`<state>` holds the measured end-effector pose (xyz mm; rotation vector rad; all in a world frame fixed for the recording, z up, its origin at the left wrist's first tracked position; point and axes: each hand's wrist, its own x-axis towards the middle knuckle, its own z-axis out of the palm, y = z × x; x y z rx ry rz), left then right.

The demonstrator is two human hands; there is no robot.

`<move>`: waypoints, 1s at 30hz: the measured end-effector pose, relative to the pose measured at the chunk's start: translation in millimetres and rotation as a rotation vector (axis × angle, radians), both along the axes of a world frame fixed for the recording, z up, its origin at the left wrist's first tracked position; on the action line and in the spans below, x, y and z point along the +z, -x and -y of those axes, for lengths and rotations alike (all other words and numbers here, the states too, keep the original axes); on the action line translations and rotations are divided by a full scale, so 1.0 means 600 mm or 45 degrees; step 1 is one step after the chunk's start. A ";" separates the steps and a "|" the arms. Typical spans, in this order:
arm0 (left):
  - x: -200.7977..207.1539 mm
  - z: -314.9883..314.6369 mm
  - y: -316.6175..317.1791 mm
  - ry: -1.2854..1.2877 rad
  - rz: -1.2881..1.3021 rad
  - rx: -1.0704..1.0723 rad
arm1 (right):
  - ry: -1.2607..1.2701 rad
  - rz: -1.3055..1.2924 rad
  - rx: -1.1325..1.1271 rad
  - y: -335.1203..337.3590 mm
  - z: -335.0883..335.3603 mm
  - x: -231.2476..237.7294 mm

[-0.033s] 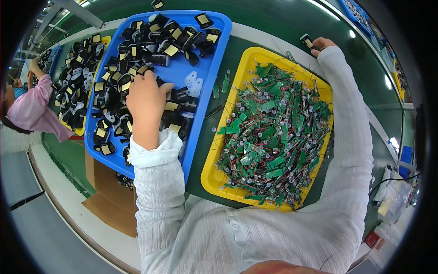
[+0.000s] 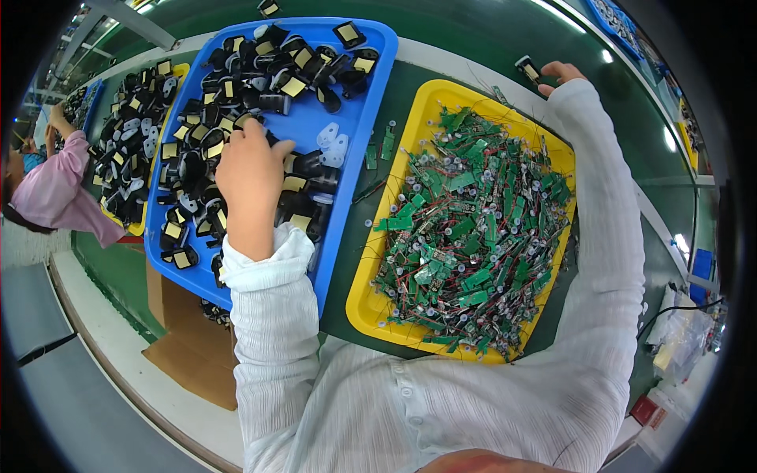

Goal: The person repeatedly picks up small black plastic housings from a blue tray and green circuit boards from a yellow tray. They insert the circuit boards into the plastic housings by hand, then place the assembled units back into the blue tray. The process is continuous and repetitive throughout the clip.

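My left hand point(image 2: 251, 177) reaches into a blue tray point(image 2: 356, 150) heaped with small black plastic housings point(image 2: 296, 84), many bearing a cream-coloured pad. Its thumb stands away from the fingers, and the fingertips are partly hidden among the housings. At the far right, my right hand point(image 2: 561, 75) is over the green surface with its fingers apart. A single black housing with a pale pad point(image 2: 527, 69) lies just left of those fingers, with a small gap between. Between my arms sits a yellow tray point(image 2: 364, 303) piled with green circuit boards point(image 2: 473, 229) and thin wires.
Several loose circuit boards point(image 2: 388, 142) lie between the trays. White plastic pieces point(image 2: 334, 148) rest in the blue tray. A second yellow tray point(image 2: 136, 225) of housings is to the left, near a person in a pink sleeve point(image 2: 71, 177). Below is a cardboard box point(image 2: 189, 366).
My left hand has shifted very slightly left. My right hand and the housing beside it look almost the same.
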<state>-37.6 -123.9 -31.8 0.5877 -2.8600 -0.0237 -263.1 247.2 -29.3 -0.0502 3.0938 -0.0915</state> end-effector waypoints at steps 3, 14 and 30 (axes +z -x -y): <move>0.027 -0.030 0.008 -0.131 -0.125 0.063 | -0.073 -0.185 0.282 -0.094 0.001 0.071; 0.083 -0.134 -0.032 -0.941 -0.346 -0.570 | 0.665 0.089 0.876 -0.361 0.122 0.129; 0.069 -0.142 -0.034 -1.840 -0.439 -0.548 | 0.564 -0.109 1.246 -0.364 0.183 0.097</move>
